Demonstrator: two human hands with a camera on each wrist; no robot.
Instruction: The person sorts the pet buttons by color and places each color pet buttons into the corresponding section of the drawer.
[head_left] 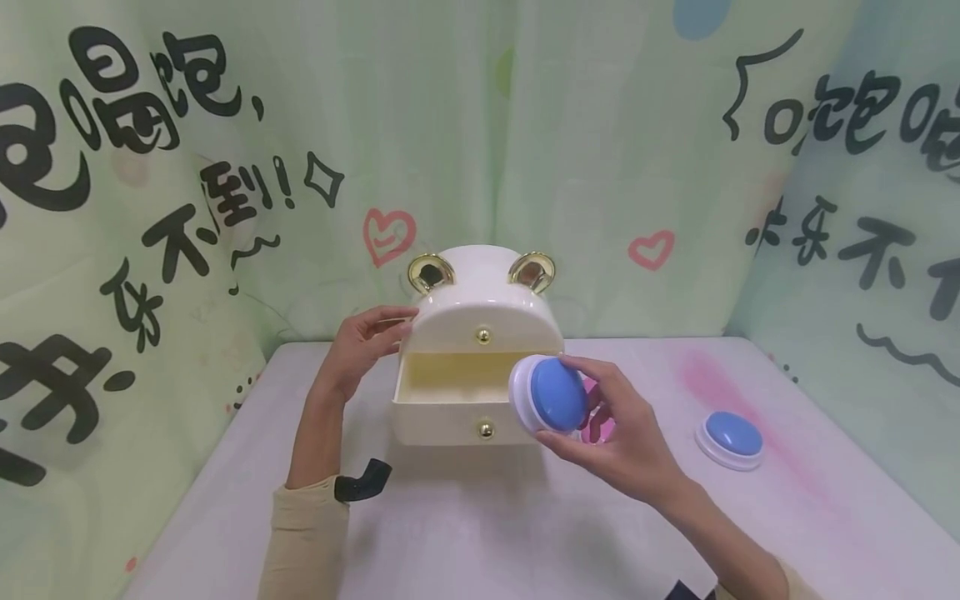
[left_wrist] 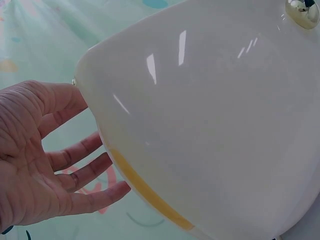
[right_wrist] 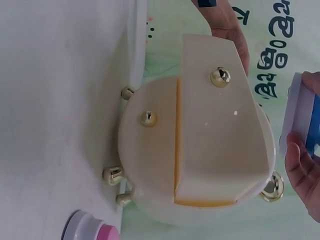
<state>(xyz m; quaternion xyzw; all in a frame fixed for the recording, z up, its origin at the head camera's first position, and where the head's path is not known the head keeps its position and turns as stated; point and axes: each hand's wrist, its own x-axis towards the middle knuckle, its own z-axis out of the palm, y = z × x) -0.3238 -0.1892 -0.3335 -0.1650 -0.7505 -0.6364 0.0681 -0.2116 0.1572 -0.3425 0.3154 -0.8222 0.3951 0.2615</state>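
My right hand [head_left: 626, 425] grips a round white container with a blue domed top [head_left: 558, 394] by its rim, tilted, in front of the open drawer's right end. In the right wrist view it sits at the right edge, partly cut off. A glossy white cabinet [head_left: 487, 279] with gold-rimmed ears stands at the centre. Its lower drawer [head_left: 442, 421] is pulled out, and the inside that shows is bare and pale yellow. Extended fingers of my left hand [head_left: 367, 342] touch the cabinet's left side; in the left wrist view their tips lie along its edge.
A second blue-topped container [head_left: 731, 437] lies on the white table [head_left: 825, 517] to the right. Behind my right fingers is a pink-topped one [right_wrist: 92, 231], mostly hidden in the head view. A printed green curtain [head_left: 600, 167] hangs behind the cabinet and at both sides.
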